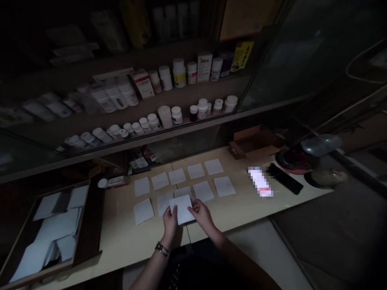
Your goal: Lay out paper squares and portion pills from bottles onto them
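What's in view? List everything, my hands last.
Table: one, pale, centre
Held paper: one or more, white, lower middle
Laid papers: ten, white, on table
Drawer: one, brown, left, holding white papers
Shelves: several, dim, behind table
Bottles: many, mostly white, shelves
Packages: several, mixed colours, shelves
Loose bottle: one, white, table's left
Carton: one, brown, right rear
Phone: one, black, right
Pixelated item: one, mostly white, beside phone
Dim objects: unclear count, dark, right end
Wristband: one, dark, left wrist
Left hand: one, bare, paper's left edge
Right hand: one, bare, paper's right edge
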Demonstrator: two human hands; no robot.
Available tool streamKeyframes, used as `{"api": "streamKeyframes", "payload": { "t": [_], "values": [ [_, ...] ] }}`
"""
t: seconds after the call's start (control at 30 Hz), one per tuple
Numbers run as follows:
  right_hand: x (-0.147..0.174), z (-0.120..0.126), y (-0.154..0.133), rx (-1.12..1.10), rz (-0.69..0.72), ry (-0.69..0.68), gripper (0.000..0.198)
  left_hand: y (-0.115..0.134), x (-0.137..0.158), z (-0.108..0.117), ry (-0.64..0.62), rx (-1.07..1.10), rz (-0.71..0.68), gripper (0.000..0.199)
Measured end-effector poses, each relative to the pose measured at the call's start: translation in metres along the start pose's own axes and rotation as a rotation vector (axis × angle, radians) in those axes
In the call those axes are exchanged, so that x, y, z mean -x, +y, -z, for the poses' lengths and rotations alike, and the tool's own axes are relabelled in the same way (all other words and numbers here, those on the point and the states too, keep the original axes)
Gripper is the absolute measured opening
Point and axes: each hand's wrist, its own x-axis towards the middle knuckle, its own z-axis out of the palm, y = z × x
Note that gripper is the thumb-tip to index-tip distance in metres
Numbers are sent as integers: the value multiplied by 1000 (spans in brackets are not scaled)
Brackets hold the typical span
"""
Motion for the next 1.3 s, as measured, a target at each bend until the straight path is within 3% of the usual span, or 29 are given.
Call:
{"api": "streamKeyframes", "payload": {
  "t": [0.33,0.53,0.67,0.87,0.97,1.1,1.3],
  "values": [
    [24,-77,-18,-97,-47,-74,34,-7,8,84,84,72,28,51],
    [54,-127,-33,-97,0,-166,38,-17,17,156,128,114,45,52],
    [68,-153,-41,-135,-43,-244,41,-25,18,204,204,110,57,53],
    [77,-193,-46,-175,-68,-230,35,-31,14,237,92,145,82,54],
    [76,-202,-46,-205,-78,-209,35,-36,10,246,103,141,83,54],
    [67,-194,-42,-218,-90,-159,37,-37,1,269,202,118,65,52],
    [63,-192,-35,197,-65,-82,18,-27,-9,305,383,92,1,40]
  ]
}}
